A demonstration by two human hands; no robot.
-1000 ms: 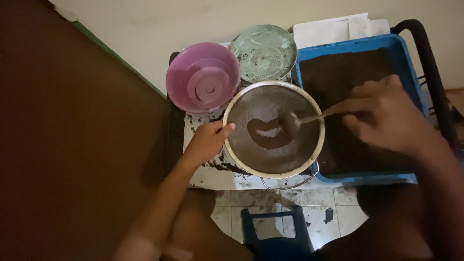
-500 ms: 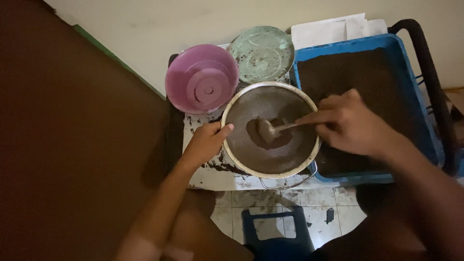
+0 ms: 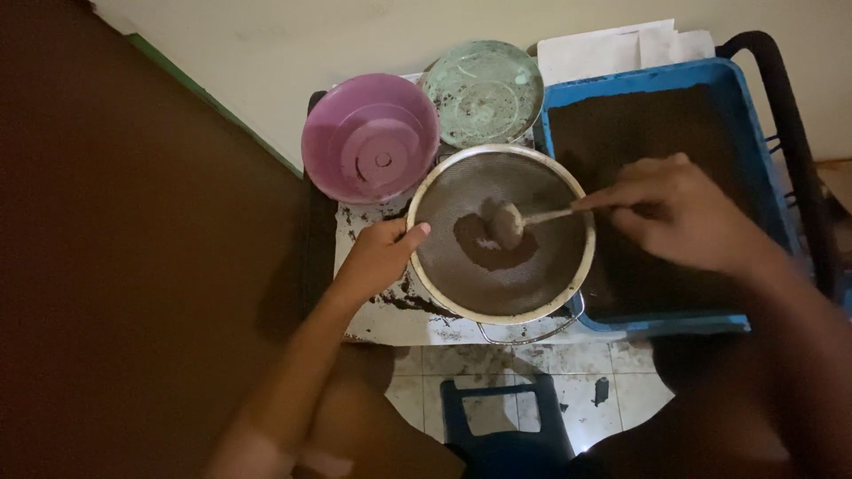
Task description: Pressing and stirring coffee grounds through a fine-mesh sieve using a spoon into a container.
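Soil is filling the blue tray (image 3: 754, 177) that is taking up the right of the frame, dark and level inside its walls. Left of the tray, at the centre, a round metal sieve (image 3: 568, 213) is sitting over a pan on a soil-spattered white surface (image 3: 390, 319), its rim just beside the tray's left wall, with a small dark heap of soil (image 3: 484, 253) lying on the mesh. Above and left of the sieve, a pink bowl (image 3: 371, 137) is resting upside down, and a pale green lid (image 3: 481, 91) is lying beside it at the top centre. The right hand (image 3: 679, 213), reaching in over the tray, is pinching a spoon (image 3: 524, 217) by its handle with fingers closed around it, the spoon's bowl sitting on the heap. The left hand (image 3: 377, 257), at centre left, is gripping the sieve's rim, thumb curled over the edge and fingers underneath. A blue stool (image 3: 501, 426) is showing on the tiled floor (image 3: 621, 372) at the bottom.
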